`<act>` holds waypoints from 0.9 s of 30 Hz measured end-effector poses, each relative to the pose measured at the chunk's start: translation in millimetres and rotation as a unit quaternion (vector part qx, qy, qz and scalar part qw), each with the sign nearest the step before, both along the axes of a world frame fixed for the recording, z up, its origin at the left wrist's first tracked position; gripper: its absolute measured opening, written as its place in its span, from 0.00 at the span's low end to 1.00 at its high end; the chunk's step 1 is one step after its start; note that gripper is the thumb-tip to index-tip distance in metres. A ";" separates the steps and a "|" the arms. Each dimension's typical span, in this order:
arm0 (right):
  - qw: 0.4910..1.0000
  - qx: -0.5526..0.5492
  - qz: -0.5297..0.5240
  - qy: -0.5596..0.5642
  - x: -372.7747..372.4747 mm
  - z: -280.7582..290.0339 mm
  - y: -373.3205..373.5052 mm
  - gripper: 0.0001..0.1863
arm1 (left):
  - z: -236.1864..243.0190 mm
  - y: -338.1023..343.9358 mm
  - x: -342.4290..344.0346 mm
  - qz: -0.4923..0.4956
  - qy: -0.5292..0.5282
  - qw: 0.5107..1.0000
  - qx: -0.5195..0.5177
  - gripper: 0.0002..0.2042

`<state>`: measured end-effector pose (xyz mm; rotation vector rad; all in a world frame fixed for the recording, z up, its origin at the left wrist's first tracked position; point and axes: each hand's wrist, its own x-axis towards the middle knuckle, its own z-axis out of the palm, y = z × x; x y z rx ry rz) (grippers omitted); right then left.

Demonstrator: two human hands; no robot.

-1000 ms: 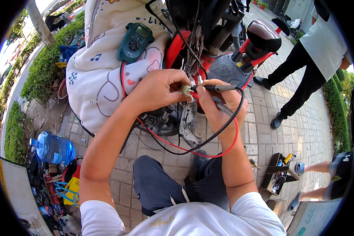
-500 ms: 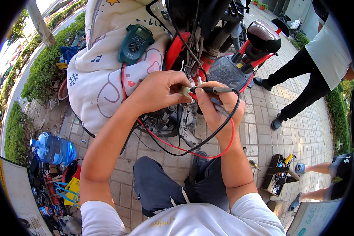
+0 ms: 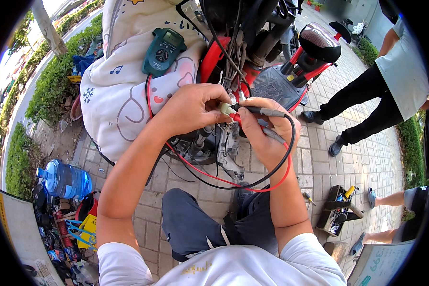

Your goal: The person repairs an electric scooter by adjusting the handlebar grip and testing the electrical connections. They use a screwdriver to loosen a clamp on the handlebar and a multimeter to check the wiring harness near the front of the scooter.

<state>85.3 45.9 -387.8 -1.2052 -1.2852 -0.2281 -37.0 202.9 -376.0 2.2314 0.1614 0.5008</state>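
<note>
Pinched in my left hand (image 3: 195,106) is a small pale plastic wire connector (image 3: 226,109). My right hand (image 3: 267,125) grips two meter probes together, a black probe (image 3: 260,111) above and a red probe (image 3: 271,134) below, their tips at the connector's face. Whether the tips touch metal inside cannot be made out. The black and red leads (image 3: 238,183) loop under my hands toward a green handheld meter (image 3: 164,52), which lies on a white padded cover (image 3: 124,81). Just beyond my hands is the opened front of a red and black scooter (image 3: 214,59) with exposed wires.
A wooden toolbox (image 3: 336,212) stands at the right, near a screwdriver (image 3: 309,198). On the left are a blue water bottle (image 3: 66,180) and a pile of parts. One person (image 3: 381,90) stands at the far right; another's legs (image 3: 388,202) show below.
The red probe and my right fingers have shifted slightly, and the lead loop has moved a little right. The standing person's foot moved left; the other person's foot also shifted.
</note>
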 end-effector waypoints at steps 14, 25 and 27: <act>1.000 -0.002 -0.025 -0.008 -2.9 -2.7 2.3 0.11 | 1.9 -0.4 0.2 -0.005 -0.001 1.000 -0.001 0.11; 1.000 0.010 -0.022 0.007 -3.9 -5.9 4.0 0.10 | 4.0 -1.5 -0.1 -0.006 0.004 1.000 -0.001 0.11; 1.000 0.012 -0.024 0.001 -4.0 -5.0 4.0 0.10 | 3.5 -0.8 -0.2 -0.003 0.001 1.000 0.009 0.12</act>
